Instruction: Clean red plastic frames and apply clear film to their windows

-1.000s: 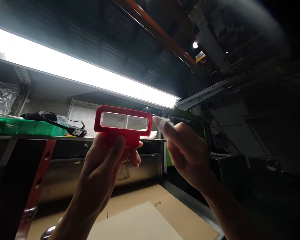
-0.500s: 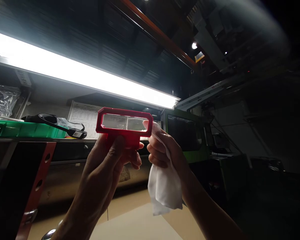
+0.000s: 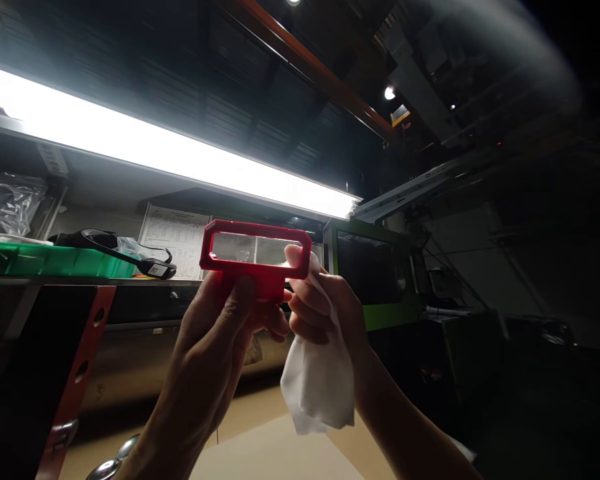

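Observation:
Raised in front of me is a red plastic frame (image 3: 260, 270) with a wide window opening and a block-like lower part. My left hand (image 3: 225, 327) grips that lower part from below, thumb pressed on the near face. A white cloth (image 3: 320, 387) hangs from my right hand (image 3: 325, 300), whose fingers are closed on it. Behind the right end of the frame, a right fingertip shows through the opening, with cloth against it. Whether the cloth touches the frame's back is hard to see.
A bright tube light (image 3: 180, 147) runs above the shelf. A green tray (image 3: 55, 260) sits at left with a black strapped device (image 3: 153, 267) on it. A printed sheet (image 3: 173, 233) stands behind. A green machine (image 3: 370, 267) is at right, and a red perforated upright (image 3: 83, 367) at lower left.
The red frame and my left hand appear slightly further right and lower. My right hand and the cloth have shifted a little left, with the fingertip further into the window opening.

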A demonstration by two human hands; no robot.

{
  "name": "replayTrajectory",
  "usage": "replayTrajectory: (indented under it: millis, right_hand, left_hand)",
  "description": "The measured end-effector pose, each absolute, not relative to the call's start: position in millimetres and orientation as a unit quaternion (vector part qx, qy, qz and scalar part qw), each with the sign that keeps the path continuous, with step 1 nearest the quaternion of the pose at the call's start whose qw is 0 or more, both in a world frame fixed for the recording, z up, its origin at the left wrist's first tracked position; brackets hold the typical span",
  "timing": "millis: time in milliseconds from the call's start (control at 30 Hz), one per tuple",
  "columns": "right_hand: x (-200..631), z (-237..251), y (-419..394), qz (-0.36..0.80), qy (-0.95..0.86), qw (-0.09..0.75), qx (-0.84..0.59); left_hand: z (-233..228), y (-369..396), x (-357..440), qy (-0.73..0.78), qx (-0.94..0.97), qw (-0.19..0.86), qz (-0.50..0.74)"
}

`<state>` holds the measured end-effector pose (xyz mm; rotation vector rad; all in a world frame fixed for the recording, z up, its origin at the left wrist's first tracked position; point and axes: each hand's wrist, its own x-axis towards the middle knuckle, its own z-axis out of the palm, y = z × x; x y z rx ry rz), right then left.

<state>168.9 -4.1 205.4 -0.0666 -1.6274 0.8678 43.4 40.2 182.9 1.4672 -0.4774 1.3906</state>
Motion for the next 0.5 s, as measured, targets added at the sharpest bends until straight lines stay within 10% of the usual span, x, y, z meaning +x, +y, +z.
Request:
replayTrajectory:
  millis: [500]
  right_hand:
    - [161.2, 199.8, -1.7, 0.349, -0.644, 0.679, -0.044]
  left_hand:
    - [183.5, 41.8, 43.4, -0.2, 0.602, 0.511, 0.58]
